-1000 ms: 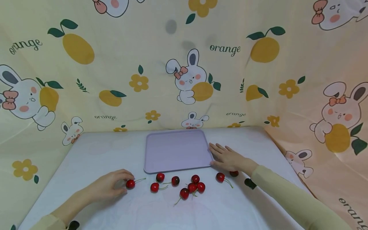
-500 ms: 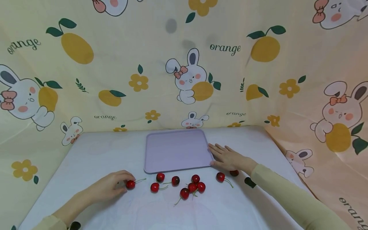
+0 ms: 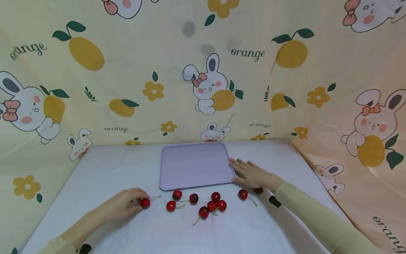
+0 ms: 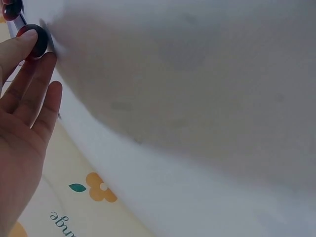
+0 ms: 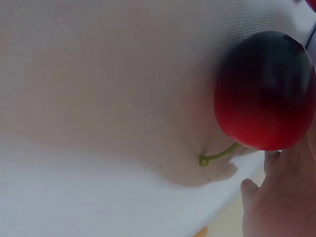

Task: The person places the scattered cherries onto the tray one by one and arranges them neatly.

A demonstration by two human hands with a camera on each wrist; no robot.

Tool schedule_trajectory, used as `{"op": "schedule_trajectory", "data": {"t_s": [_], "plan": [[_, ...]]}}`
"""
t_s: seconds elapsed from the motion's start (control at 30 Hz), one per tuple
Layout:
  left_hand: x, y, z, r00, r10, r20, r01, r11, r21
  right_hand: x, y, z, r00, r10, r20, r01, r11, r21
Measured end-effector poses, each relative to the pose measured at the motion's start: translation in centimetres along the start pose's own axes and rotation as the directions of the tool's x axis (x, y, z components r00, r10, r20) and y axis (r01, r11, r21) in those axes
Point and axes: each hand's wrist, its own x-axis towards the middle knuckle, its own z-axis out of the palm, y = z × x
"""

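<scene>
At the left of the white table my left hand (image 3: 122,204) pinches a red cherry (image 3: 145,203) between thumb and fingers; its green stem points right. In the left wrist view the thumb lies against that dark cherry (image 4: 40,42), with other fingers stretched out below. My right hand (image 3: 252,175) lies flat with straight fingers, fingertips at the right rim of a lilac tray (image 3: 196,165). Beneath the right wrist sits a partly hidden cherry (image 3: 258,190), which fills much of the right wrist view as a dark-topped cherry (image 5: 264,91) with a short stem.
Several loose cherries lie in front of the tray: a cluster (image 3: 212,206) near the middle, a cherry (image 3: 171,206) and another cherry (image 3: 177,194) left of it, and a stemmed cherry (image 3: 243,194) at right. Patterned cloth (image 3: 152,113) hangs behind the table.
My left hand and its cherry have shifted very slightly to the right. The right hand stays at the tray's rim, and the other cherries lie as before.
</scene>
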Motion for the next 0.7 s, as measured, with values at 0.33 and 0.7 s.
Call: {"op": "schedule_trajectory", "data": {"t_s": [0.33,0.7], "plan": [[-0.48,-0.25,0.13,0.998,0.032,-0.054,-0.034,0.999,-0.036,-0.02,-0.07,0.02,1.0,-0.01,-0.014,0.01,1.0,-0.004],[-0.6,-0.25,-0.39,0.981,0.067,-0.181,-0.073,0.997,-0.027,0.12,-0.11,0.03,1.0,-0.017,-0.015,0.016,0.999,-0.045]]}}
